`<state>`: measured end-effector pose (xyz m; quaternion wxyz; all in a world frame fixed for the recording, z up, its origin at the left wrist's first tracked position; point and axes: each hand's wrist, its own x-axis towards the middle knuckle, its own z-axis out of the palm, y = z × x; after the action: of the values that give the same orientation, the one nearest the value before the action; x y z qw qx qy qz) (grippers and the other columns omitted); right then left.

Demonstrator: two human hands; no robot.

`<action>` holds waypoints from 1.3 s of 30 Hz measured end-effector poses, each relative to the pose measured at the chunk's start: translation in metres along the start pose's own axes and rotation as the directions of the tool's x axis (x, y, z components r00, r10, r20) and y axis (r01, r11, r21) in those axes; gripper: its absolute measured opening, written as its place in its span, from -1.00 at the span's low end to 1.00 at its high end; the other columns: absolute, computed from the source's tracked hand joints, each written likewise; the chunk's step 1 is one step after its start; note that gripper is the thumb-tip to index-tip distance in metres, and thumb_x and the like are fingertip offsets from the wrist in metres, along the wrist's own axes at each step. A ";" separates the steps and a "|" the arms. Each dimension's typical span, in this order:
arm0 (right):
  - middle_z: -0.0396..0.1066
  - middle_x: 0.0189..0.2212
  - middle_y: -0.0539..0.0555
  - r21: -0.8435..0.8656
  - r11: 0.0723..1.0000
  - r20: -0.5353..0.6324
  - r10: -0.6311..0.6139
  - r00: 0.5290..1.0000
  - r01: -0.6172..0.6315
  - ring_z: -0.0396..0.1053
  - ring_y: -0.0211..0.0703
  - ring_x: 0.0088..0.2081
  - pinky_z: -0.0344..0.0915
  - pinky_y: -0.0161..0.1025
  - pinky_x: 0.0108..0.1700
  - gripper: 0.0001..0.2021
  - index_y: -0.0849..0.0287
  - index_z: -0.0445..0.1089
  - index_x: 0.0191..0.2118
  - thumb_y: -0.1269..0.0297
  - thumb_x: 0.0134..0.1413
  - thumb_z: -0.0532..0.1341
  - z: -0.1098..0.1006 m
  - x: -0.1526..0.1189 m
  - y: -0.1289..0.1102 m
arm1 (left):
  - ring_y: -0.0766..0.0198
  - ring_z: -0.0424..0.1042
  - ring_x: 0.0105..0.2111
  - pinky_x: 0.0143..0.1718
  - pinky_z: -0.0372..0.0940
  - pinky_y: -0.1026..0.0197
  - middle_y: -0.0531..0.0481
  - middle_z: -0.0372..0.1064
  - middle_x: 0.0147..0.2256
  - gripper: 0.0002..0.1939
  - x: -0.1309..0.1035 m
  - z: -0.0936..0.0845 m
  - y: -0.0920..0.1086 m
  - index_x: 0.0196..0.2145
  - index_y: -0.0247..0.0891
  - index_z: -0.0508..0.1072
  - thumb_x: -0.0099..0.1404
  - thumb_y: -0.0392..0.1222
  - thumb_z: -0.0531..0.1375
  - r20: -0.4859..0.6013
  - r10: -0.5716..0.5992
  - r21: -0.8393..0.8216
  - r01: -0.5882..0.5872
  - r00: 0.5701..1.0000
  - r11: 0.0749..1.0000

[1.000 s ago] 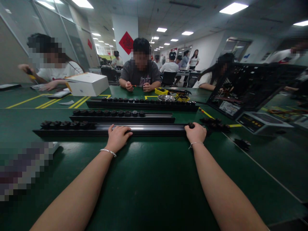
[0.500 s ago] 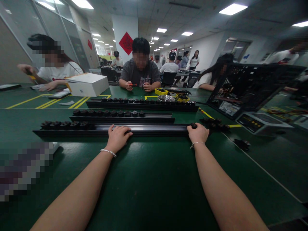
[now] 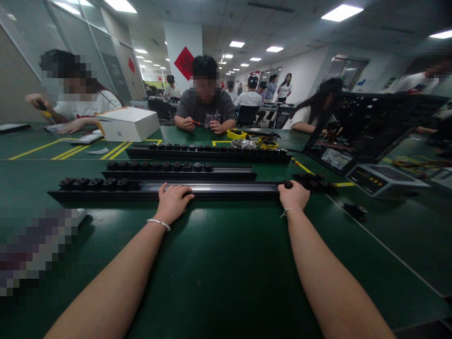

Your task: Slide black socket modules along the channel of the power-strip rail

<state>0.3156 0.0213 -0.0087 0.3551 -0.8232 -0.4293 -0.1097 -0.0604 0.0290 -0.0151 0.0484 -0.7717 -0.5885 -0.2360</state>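
Green glossy tabletop [image 3: 226, 263], lined in yellow farther back. From left: row of dark knobbly pieces [image 3: 95, 184] set along long straight black rail with shiny metal channel [image 3: 233, 188], lying crosswise up front. Left hand [image 3: 173, 197] laid flat-ish mid-rail, apparently bracing. Right hand [image 3: 295, 195] pinching small round black part [image 3: 287, 184] at rail's right end. Just beyond, loose black pieces [image 3: 318, 182]. Likely taking part off; would next call for straight pull, firm brace.
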 end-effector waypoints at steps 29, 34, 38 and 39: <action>0.45 -0.29 0.23 0.029 1.000 -0.014 0.009 1.000 -0.009 0.32 0.02 -0.22 0.11 -0.01 0.00 -0.70 0.26 0.45 -0.30 0.21 -0.10 0.10 0.001 0.007 0.011 | 0.10 0.37 -0.09 0.16 -0.15 -0.14 -0.02 0.49 -0.18 -0.74 0.000 0.000 0.001 -0.23 -0.09 0.47 0.27 0.00 0.05 0.010 -0.003 0.006 0.003 1.000 1.000; 0.45 -0.30 0.22 0.031 0.999 -0.022 0.026 0.999 -0.025 0.31 0.04 -0.21 0.11 -0.02 0.01 -0.71 0.25 0.45 -0.30 0.21 -0.11 0.10 -0.001 0.009 0.013 | 0.11 0.36 -0.09 0.16 -0.15 -0.14 -0.02 0.49 -0.18 -0.74 0.000 -0.001 0.001 -0.22 -0.09 0.47 0.27 0.00 0.05 0.019 -0.004 0.006 0.004 1.000 1.000; 0.44 -0.29 0.23 0.046 0.998 -0.039 0.040 0.998 -0.038 0.30 0.04 -0.19 0.13 -0.05 -0.01 -0.70 0.26 0.45 -0.30 0.21 -0.11 0.10 -0.003 0.011 0.015 | 0.11 0.36 -0.09 0.16 -0.16 -0.14 0.00 0.49 -0.19 -0.74 0.000 -0.001 0.001 -0.23 -0.07 0.47 0.26 0.00 0.05 0.019 -0.005 -0.001 0.005 1.000 1.000; 0.44 -0.29 0.23 0.048 0.998 -0.044 0.039 0.998 -0.037 0.30 0.03 -0.20 0.13 -0.05 -0.01 -0.70 0.27 0.45 -0.29 0.21 -0.11 0.10 -0.003 0.011 0.016 | 0.10 0.36 -0.09 0.16 -0.16 -0.14 0.00 0.49 -0.19 -0.74 0.000 -0.001 0.001 -0.23 -0.07 0.47 0.26 0.01 0.05 0.017 -0.004 -0.004 0.004 1.000 1.000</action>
<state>0.3349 0.0203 -0.0094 0.3861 -0.8198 -0.4080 -0.1114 -0.0602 0.0286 -0.0138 0.0414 -0.7725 -0.5902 -0.2306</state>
